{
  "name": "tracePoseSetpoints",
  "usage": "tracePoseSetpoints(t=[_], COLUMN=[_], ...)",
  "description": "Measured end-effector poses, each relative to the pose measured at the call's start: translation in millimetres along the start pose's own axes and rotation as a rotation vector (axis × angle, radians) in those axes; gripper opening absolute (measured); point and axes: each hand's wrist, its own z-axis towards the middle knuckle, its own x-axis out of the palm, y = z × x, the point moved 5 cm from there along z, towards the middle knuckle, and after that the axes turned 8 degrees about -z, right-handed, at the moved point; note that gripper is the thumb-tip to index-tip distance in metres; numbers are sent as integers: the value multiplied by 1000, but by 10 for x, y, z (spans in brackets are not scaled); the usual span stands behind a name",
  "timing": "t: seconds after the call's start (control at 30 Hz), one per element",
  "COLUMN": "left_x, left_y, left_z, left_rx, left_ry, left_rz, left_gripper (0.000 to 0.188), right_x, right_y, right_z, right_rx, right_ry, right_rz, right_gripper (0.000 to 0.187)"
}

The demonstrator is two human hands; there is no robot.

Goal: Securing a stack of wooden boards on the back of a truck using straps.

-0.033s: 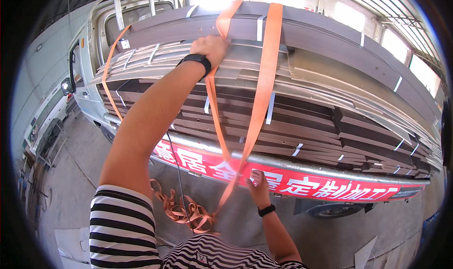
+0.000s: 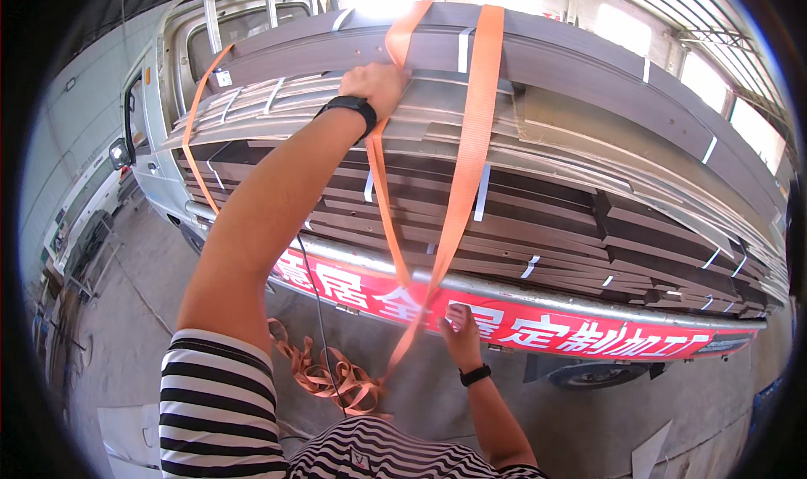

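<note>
My left hand is raised against the load, closed round a narrow orange strap that runs down the stack's side. Just to its right, a wide orange strap comes over the top and slants down. Both strap lines draw close together at the truck bed's edge. Low down, my right hand is beside the lower strap, its fingers curled; what they hold, if anything, is hidden. Under the straps lie stacked dark brown boards and thinner pale sheets, bundled with white bands.
The load rests on a truck, its bed side covered by a red banner. Loose orange strap lies heaped on the floor, with a dark cable hanging past it. Another orange strap crosses the load near the cab.
</note>
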Motion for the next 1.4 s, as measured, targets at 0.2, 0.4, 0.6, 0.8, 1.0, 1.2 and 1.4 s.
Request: tracePoseSetpoints(t=[0.2, 0.4, 0.6, 0.8, 1.0, 1.2, 1.4], left_x=[6, -6, -2, -8, -48, -20, 26], left_y=[31, 10, 46, 10, 49, -8, 162], left_z=[21, 17, 41, 6, 8, 27, 77], left_rx=[-2, -17, 12, -10, -1, -23, -57], left_ry=[-26, -6, 6, 5, -2, -5, 24], left_rz=[13, 15, 11, -118, -206, -242, -216], left_gripper=[51, 52, 52, 45, 46, 45, 48], right_x=[-1, 4, 101, 262, 471, 442, 120], right_y=[-105, -167, -259, -275, 23, -25, 271], right_z=[-77, -167, -267, -350, -609, -922, -974], right_rx=[-4, 49, 142, 101, 72, 186, 192], right_ry=[110, 63, 110, 32, 0, 75, 61], right_rz=[-116, -106, -241, -185, -215, -238, -194], right_gripper=[32, 24, 20, 16, 15, 17, 17])
